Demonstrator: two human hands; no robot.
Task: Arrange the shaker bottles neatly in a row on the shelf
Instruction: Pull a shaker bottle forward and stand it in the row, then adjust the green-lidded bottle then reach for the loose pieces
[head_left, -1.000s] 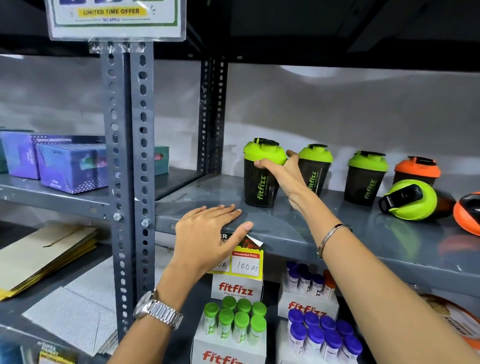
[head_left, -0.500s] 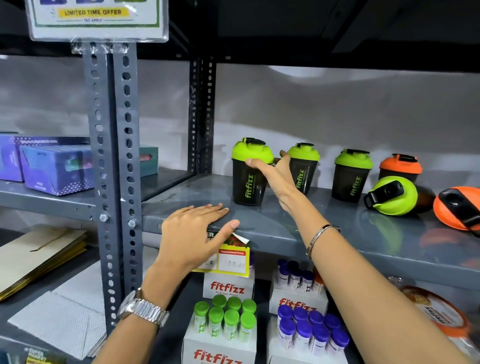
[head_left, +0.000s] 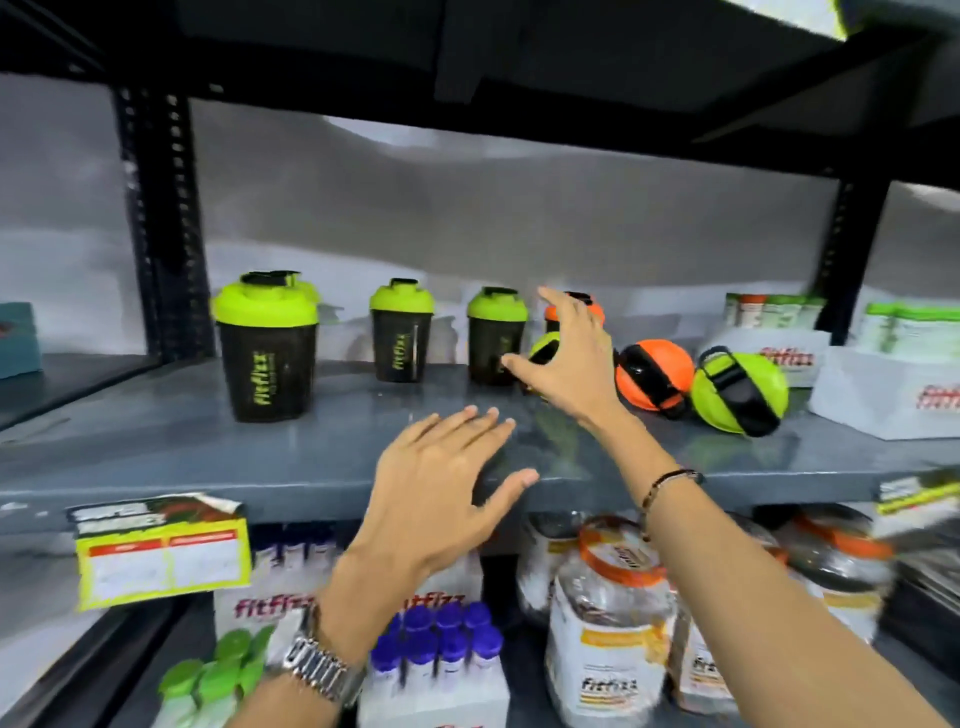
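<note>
On the grey metal shelf, three green-lidded Fitfizz shaker bottles stand upright: a nearer one at the left, then two further back. Behind the right hand stands an orange-lidded shaker, largely hidden. That hand is spread wide, fingers apart, just in front of a tipped green-lidded shaker; contact cannot be told. Further right lie an orange-lidded shaker and a green-lidded one, both on their sides. The left hand, flat and splayed, holds nothing at the shelf's front edge.
</note>
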